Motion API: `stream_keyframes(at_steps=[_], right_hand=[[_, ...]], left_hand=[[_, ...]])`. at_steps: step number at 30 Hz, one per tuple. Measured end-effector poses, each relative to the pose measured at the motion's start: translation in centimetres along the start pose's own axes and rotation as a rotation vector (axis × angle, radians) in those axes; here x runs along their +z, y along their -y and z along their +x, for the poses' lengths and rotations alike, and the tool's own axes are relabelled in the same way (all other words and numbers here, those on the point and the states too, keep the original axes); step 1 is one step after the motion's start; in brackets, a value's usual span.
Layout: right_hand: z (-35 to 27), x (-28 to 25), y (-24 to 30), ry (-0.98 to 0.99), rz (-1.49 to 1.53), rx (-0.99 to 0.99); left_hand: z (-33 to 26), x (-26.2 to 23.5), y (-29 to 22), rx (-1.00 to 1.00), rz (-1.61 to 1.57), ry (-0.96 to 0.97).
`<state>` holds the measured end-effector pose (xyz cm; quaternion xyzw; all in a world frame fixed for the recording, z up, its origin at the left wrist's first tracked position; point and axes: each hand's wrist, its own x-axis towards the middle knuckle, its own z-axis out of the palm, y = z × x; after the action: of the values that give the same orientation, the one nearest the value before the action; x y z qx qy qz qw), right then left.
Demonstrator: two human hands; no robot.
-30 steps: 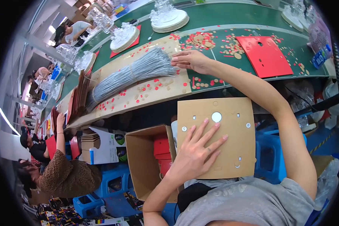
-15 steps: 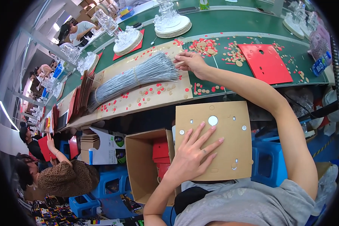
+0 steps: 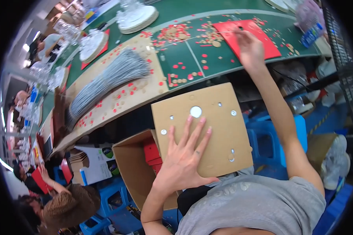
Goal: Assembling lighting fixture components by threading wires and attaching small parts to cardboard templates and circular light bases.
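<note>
Right hand (image 3: 252,49) shifted with wire (image 3: 206,35), partly hiding red panel (image 3: 270,45).

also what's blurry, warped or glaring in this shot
In the head view, the right hand is blurred while the left hand on the tan cardboard panel looks fairly sharp; the head view's fisheye bows the edge of the green worktable and blackens the corners; at the head view's left rim, a strip light glares.
</note>
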<state>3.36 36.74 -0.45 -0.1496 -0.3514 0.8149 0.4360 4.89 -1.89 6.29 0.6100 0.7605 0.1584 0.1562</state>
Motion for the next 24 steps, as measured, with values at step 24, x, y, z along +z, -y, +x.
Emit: stream_keyframes(at_steps=[24], right_hand=[[-29.2, -2.5, 20.5, 0.332, -1.434, -0.534]], left_hand=[[0.2, 1.8, -1.0, 0.169, -0.094, -0.089]])
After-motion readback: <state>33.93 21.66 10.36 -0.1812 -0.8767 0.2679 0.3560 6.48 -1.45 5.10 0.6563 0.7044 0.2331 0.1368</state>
